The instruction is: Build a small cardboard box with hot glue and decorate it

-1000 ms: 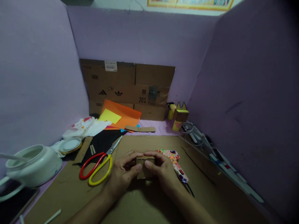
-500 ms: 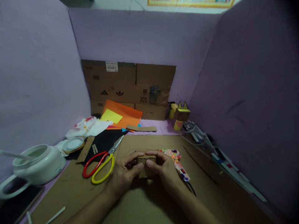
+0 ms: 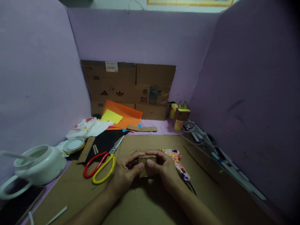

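Between my two hands is a small cardboard box (image 3: 146,170), its top edge and near face showing. My left hand (image 3: 127,168) grips its left side, thumb on the near face and fingers over the top. From the right, my right hand (image 3: 162,167) holds it the same way, thumb pressed near the top edge. The far side of the box is hidden by my fingers. Just beyond my right hand lies a glue gun (image 3: 177,162) with a colourful pattern, partly covered by that hand. Scissors (image 3: 103,162) with one red and one yellow handle lie open to the left.
A cardboard sheet (image 3: 140,206) covers the worktop. At left stand a white pot (image 3: 41,165) and a dark phone (image 3: 21,204). Coloured paper (image 3: 126,115) and a cardboard strip (image 3: 142,128) lie at the back. A cardboard figure with pointed ears (image 3: 182,115) stands back right, near cables (image 3: 192,134).
The view has shifted very slightly. Both hands keep the same hold on the cardboard box, and nothing else has visibly moved.
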Demonstrator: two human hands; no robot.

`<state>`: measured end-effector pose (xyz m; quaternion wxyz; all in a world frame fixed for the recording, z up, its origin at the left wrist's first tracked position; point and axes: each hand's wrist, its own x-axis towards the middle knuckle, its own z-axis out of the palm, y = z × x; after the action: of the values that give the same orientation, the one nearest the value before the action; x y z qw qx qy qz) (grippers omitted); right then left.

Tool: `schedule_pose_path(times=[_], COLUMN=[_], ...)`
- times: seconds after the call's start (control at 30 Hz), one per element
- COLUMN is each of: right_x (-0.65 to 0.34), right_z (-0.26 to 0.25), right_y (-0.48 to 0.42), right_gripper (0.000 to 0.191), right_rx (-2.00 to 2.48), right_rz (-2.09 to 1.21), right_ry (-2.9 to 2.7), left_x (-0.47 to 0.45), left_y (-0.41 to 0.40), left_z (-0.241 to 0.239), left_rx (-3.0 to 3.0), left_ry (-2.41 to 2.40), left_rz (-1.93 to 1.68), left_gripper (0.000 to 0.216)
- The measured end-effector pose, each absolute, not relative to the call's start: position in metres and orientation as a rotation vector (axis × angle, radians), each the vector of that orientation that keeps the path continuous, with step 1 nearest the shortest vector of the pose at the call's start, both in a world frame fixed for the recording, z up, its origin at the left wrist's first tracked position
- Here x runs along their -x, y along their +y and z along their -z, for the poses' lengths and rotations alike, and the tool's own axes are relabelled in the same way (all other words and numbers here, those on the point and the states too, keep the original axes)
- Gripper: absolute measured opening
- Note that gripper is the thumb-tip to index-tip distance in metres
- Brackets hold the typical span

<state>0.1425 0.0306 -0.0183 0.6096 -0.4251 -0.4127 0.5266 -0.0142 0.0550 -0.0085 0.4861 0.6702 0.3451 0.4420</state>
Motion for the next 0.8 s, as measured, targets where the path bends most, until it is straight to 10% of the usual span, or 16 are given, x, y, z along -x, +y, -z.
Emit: schedule_pose_path(times=[0.63, 0.8], right_x=[-0.143, -0.151], right_z=[0.011, -0.012], right_y=[0.029, 0.024], right_gripper=[0.050, 0.053], right_rx=[1.012, 1.229], right_rz=[-1.316, -0.912], right_ry=[-1.013, -0.975], left_x=[0.015, 0.015], left_y=[0.065, 0.068], left_z=[0.015, 0.011], left_rx=[-1.613, -1.560], left_ry=[0.852, 0.906], left_rz=[-1.072, -1.096], left_gripper=[0.029, 0.031])
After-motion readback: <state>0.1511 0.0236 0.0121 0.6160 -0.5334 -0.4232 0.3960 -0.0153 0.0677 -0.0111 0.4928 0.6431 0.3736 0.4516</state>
